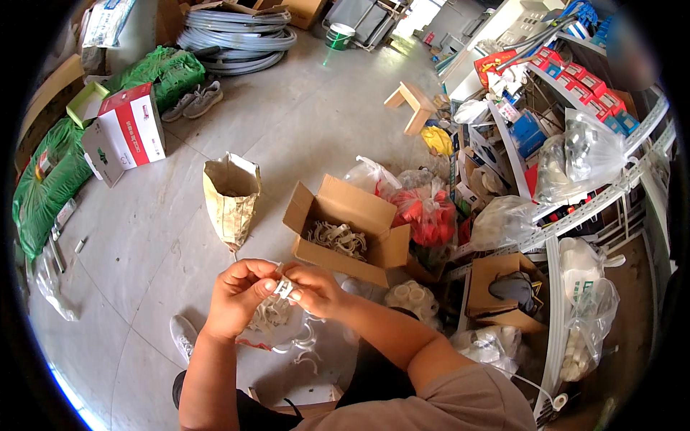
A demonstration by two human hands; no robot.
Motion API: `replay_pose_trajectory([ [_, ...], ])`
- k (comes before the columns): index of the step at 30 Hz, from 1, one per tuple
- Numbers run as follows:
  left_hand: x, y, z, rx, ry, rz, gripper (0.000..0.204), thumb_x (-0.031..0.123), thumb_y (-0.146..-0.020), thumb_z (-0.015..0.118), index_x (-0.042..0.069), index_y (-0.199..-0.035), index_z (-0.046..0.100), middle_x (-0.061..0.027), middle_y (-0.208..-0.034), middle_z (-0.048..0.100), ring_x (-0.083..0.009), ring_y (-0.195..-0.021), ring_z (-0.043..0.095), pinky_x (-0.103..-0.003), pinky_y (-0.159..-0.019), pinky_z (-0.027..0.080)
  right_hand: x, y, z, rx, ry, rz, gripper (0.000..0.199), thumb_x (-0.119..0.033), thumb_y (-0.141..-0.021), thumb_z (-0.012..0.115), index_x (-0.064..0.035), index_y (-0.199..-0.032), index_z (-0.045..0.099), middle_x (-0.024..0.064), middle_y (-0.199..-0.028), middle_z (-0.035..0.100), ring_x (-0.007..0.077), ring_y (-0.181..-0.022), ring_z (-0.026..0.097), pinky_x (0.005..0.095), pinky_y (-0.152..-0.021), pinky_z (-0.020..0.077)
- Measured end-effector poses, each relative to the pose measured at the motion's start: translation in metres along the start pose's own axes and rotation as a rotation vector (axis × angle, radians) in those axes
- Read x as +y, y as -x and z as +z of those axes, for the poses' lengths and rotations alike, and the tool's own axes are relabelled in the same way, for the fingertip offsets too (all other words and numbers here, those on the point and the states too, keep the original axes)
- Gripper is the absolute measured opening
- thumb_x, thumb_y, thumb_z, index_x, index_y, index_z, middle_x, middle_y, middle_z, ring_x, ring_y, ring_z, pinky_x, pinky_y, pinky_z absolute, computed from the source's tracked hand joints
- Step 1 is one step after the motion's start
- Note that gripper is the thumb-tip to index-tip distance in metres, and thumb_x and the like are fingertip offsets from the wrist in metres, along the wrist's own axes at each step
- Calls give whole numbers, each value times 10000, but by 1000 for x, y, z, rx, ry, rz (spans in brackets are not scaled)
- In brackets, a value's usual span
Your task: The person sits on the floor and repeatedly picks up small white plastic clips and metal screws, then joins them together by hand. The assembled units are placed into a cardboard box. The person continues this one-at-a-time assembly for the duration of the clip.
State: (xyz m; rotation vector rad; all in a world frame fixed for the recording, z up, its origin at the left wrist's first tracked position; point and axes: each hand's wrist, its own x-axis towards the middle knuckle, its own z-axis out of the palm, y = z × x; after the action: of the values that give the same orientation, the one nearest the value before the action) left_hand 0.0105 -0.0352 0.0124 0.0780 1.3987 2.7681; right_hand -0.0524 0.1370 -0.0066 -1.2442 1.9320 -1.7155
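Both hands meet in front of me around a small white plastic pipe clip [284, 289]. My left hand [241, 296] pinches it between thumb and fingers, and my right hand [316, 289] grips its other side. Below them, partly hidden by the hands, lies a clear plastic bag [262, 337] with white clips inside. Several loose curved clips [307, 336] are scattered beside the bag on the floor. Just beyond my right hand stands an open cardboard box [338, 262] with a heap of off-white clips [338, 239] in it.
A tan paper sack [231, 208] stands open ahead. Plastic bags with red parts [424, 215] and metal shelving [553, 287] crowd the right. A small wooden stool [411, 104], coiled grey pipe [233, 39], green sacks [54, 179] and a red-and-white carton [129, 136] lie farther off.
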Motion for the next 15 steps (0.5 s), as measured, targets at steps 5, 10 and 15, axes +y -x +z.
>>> replay_pose_trajectory([
  [5,1,4,-4,-45,-42,26,142,-21,-811,563,-9,-953,567,-64,-874,607,-127,-811,569,-256,-744,466,11,8,5,-50,-192,137,208,-155,-827,461,27,-871,553,60,-790,528,108,-627,496,245,-544,408],
  [10,-3,3,-7,24,-118,-65,187,-51,-816,529,-17,-1000,538,-55,-901,586,-121,-825,557,-251,-755,463,8,7,7,42,-462,485,225,-188,-806,486,7,-896,553,31,-698,509,104,-628,489,248,-567,401],
  [15,-10,1,-26,329,-189,-97,266,4,-814,499,38,-1077,506,-46,-962,549,-118,-846,527,-254,-783,449,57,-4,-6,20,-102,559,251,-249,-868,448,-14,-882,537,45,-734,584,118,-678,540,263,-606,423],
])
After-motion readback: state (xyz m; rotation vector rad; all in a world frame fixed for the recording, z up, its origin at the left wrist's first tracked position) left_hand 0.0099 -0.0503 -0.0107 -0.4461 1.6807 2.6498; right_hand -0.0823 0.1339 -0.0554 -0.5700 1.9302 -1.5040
